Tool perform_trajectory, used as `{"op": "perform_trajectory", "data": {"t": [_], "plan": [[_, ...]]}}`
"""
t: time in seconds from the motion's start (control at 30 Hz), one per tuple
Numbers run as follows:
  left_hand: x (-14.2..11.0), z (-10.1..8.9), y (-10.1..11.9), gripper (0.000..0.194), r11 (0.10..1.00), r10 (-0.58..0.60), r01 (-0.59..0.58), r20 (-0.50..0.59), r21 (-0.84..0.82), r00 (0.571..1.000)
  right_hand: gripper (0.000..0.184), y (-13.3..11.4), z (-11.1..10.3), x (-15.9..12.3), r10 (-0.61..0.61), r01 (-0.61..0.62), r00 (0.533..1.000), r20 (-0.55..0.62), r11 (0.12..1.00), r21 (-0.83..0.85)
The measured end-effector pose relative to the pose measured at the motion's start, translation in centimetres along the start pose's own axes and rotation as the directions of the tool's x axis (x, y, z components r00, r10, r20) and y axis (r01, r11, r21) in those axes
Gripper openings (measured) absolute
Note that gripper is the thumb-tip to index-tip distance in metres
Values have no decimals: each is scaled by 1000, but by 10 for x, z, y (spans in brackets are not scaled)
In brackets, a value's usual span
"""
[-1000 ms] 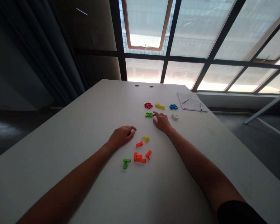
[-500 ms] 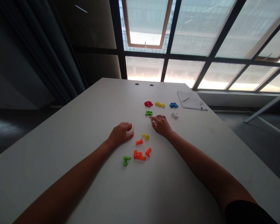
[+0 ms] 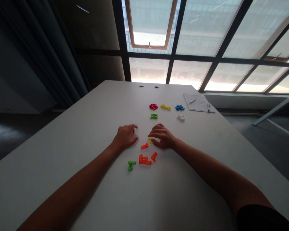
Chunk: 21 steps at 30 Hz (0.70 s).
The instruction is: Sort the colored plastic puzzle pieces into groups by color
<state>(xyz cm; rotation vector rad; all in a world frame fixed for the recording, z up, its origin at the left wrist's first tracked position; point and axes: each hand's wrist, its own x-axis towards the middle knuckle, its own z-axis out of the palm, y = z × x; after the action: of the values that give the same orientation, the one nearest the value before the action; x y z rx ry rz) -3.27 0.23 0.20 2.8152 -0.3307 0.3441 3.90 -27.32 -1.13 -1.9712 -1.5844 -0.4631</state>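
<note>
My right hand (image 3: 162, 136) is over a small yellow plastic piece (image 3: 149, 139), its fingers apart and partly hiding the piece; whether they touch cannot be made out. My left hand (image 3: 126, 136) rests on the white table (image 3: 98, 122) to the left of it, thumb and fingers apart with nothing between them. Just below the hands lies an orange piece (image 3: 144, 146). Closer to me are a cluster of orange pieces (image 3: 144, 160), an angled orange piece (image 3: 154, 156) and a green T-shaped piece (image 3: 131, 165).
Beyond my hands sit small piles of red pieces (image 3: 153, 106), yellow pieces (image 3: 165, 107), blue pieces (image 3: 179, 107), green pieces (image 3: 154, 116) and white pieces (image 3: 180, 118). Sheets of paper (image 3: 199, 104) with pens lie at the far right. Windows rise behind the table.
My right hand has come back from beside the green pile toward me and now covers part of the loose yellow piece. My left hand has shifted slightly; its fingers have lifted and spread.
</note>
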Motion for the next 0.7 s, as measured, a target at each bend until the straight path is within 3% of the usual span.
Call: {"op": "perform_trajectory", "data": {"t": [0.1, 0.27, 0.47, 0.6, 0.7], "plan": [[-3, 3, 1, 77, 998, 48, -45, -53, 54, 997, 17, -7, -5, -1, -62, 61, 995, 84, 998, 6], [-3, 5, -1, 105, 999, 37, -36, -55, 28, 998, 20, -4, -3, 0, 6, 0, 991, 131, 999, -48], [0, 3, 1, 112, 990, -106, 101, 46, 100, 993, 24, 15, -8, -2, 103, -81, 982, 156, 987, -139], [1, 6, -1, 110, 989, -100, 89, 94, 115, 991, 22, 41, -27, -12, 243, -205, 959, 145, 950, -237], [3, 7, -2, 109, 990, -91, 78, 112, 116, 990, 23, 64, -37, -18, 386, -336, 919, 82, 874, -351]]}}
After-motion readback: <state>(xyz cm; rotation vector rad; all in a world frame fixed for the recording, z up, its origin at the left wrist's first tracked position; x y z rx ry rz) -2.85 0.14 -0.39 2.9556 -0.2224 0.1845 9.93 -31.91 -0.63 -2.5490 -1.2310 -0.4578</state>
